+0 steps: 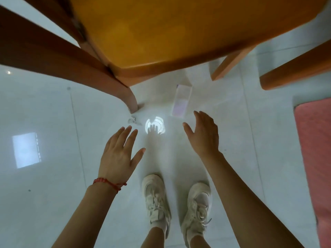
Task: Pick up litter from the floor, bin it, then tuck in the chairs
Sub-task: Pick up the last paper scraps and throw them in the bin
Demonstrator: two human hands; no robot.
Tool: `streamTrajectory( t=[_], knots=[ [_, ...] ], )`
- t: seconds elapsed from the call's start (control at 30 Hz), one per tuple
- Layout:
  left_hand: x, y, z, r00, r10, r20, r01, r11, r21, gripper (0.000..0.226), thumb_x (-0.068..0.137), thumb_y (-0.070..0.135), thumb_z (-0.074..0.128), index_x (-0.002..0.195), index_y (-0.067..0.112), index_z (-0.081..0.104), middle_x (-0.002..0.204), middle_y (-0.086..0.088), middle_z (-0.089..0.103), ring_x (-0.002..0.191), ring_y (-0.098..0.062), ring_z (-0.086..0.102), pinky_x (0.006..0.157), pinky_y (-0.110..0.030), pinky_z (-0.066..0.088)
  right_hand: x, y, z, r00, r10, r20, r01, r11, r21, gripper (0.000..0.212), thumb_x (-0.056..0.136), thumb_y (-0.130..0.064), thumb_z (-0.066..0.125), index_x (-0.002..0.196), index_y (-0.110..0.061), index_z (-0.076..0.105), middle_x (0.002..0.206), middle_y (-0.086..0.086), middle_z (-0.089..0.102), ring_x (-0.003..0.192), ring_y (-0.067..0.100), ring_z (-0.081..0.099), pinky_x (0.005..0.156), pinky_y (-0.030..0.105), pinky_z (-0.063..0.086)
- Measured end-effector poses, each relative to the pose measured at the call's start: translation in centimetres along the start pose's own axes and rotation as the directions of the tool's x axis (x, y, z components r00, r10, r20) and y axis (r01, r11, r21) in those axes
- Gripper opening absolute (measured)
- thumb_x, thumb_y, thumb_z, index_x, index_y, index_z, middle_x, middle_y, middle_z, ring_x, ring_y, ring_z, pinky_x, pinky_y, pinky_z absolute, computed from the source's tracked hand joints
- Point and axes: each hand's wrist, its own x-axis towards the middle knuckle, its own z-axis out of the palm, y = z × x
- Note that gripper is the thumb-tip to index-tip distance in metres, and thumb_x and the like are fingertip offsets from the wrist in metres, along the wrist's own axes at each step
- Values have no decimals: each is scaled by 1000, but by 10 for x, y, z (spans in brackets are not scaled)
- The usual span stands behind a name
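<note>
White floor (53,176): both spread hands above a crumpled scrap (132,120).

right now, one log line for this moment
left hand open | right hand open | carton, paper scrap on floor | chair untucked

No legible text, labels or numbers anywhere in view.

Empty hands (161,142) above floor litter (181,100)
</note>
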Motion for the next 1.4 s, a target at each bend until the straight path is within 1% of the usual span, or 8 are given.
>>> streamTrajectory(
  t=[0.17, 0.4, 0.5, 0.77, 1.0, 1.13, 1.23, 1.4],
  knots=[
    [32, -30, 57, 1000, -15, -17, 15, 1000, 18, 70, 93, 54, 24, 121, -3, 56, 123, -25, 56, 114, -43, 51, 93, -51, 38, 67, 4, 61, 993, 74, -97, -69, 996, 48, 60, 91, -43, 47, 137, -8, 34, 143, 15, 36, 129, 30, 32, 101, 38, 28],
    [53, -56, 110, 998, -23, -57, 24, 1000, 19, 61, 88, 46, 37, 119, -3, 57, 121, -25, 57, 113, -43, 52, 92, -50, 38, 140, -1, 111, 980, 114, -163, -118, 993, -13, 67, 88, -49, 48, 137, -7, 29, 135, 20, 40, 116, 35, 43, 90, 40, 37],
    [55, -65, 127, 998, -24, -63, 24, 1000, 8, 65, 92, 50, 30, 119, -2, 57, 121, -24, 58, 112, -42, 52, 92, -50, 40, 152, -1, 122, 981, 117, -156, -125, 991, -43, 66, 88, -47, 50, 136, -6, 29, 128, 21, 44, 109, 35, 48, 86, 39, 40],
    [42, -80, 144, 994, -79, -78, 76, 996, -45, 74, 94, 55, 20, 119, -4, 56, 119, -26, 58, 111, -44, 53, 90, -52, 41, 105, 16, 120, 986, 49, -160, -49, 999, 8, 57, 89, -36, 52, 137, -13, 32, 132, 16, 42, 110, 32, 51, 82, 37, 43],
    [51, -93, 166, 974, -193, -122, 178, 976, -123, 60, 85, 42, 45, 121, -5, 55, 121, -26, 56, 111, -44, 52, 89, -51, 43, 42, 26, 119, 983, -76, -167, 81, 996, 24, 57, 86, -33, 59, 135, -12, 39, 127, 16, 47, 105, 33, 54, 77, 42, 47],
    [85, -95, 184, 921, -346, -178, 295, 919, -260, 56, 83, 25, 67, 127, -4, 49, 129, -25, 50, 119, -41, 44, 96, -46, 37, 32, 35, 125, 981, -79, -178, 90, 994, 57, 57, 84, -32, 62, 133, -12, 42, 124, 15, 50, 102, 33, 57, 74, 41, 49],
    [105, -100, 200, 911, -380, -161, 327, 902, -280, 60, 83, 25, 68, 132, 0, 45, 134, -21, 46, 124, -36, 38, 101, -41, 31, 31, 41, 129, 978, -103, -182, 116, 991, 64, 58, 83, -33, 64, 133, -12, 43, 124, 15, 51, 101, 33, 57, 75, 40, 49],
    [119, -113, 227, 903, -386, -191, 310, 891, -332, 51, 77, 21, 74, 121, 1, 56, 124, -21, 52, 115, -38, 43, 95, -41, 36, 32, 50, 138, 974, -164, -155, 171, 985, 34, 58, 82, -32, 65, 132, -12, 43, 123, 15, 51, 100, 33, 57, 73, 42, 49]
  ],
)
